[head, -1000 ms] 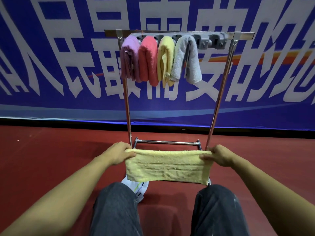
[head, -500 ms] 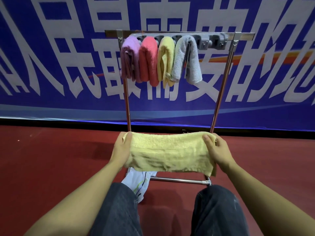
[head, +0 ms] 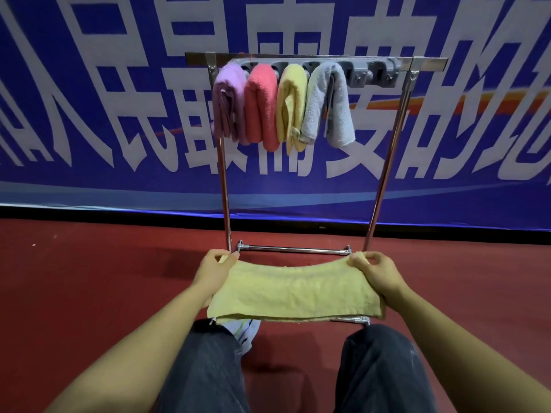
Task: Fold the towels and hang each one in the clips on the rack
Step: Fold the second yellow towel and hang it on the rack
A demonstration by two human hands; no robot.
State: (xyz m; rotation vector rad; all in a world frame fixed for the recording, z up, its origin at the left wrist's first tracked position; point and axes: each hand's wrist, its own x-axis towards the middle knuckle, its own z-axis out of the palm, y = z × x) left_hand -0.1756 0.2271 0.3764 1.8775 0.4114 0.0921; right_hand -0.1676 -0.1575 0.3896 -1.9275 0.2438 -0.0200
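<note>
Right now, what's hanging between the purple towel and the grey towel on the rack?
In the head view, two towels hang between the purple towel and the grey towel: a pink towel, then a yellow towel. All four crowd side by side.

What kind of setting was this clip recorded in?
Probably a hall or sports venue, not a home: a large blue printed banner with white characters lines the wall, above a red matte floor holding a chrome towel rack.

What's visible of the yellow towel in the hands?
The yellow towel is pale terry cloth, folded into a wide band with layered edges along its near side. It is held out roughly flat and sags in the middle. The left hand and right hand pinch its far corners, before the rack.
</note>
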